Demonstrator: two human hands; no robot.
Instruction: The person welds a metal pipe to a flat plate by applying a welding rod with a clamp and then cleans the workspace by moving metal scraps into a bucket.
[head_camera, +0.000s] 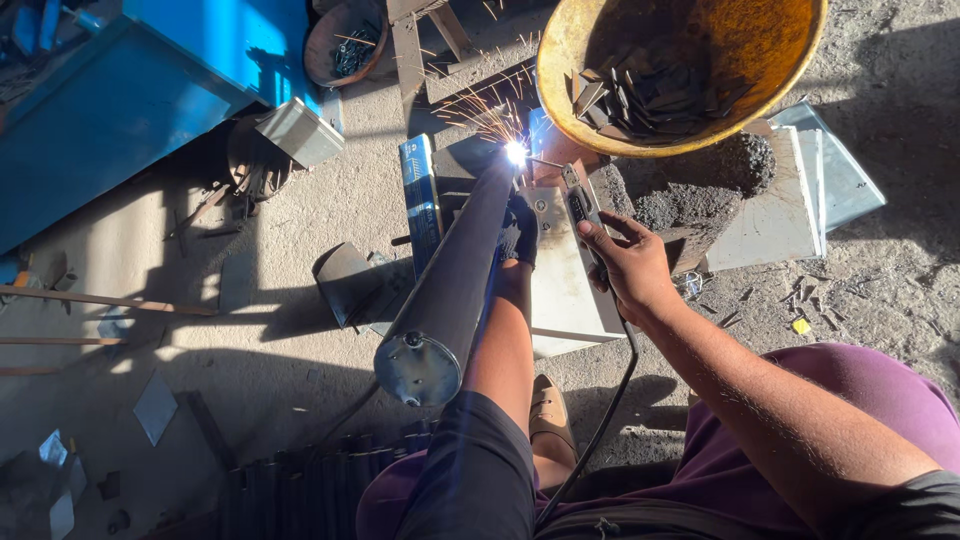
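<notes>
A long dark metal pipe (455, 280) lies across a metal plate (565, 280), its capped end toward me. At its far end a bright welding arc (516, 152) throws sparks. My left hand (518, 228), in a dark glove, rests against the pipe near the arc. My right hand (625, 262) grips a welding electrode holder (578, 205) whose rod reaches to the arc; its black cable (600, 420) runs back toward my lap.
A yellow pan (690, 110) holding several small metal pieces sits beyond the arc, above a pile of dark grit (700, 195). A blue metal box (130, 90) stands at the left. Metal scraps, rods and sheet offcuts (300, 130) litter the dirt floor.
</notes>
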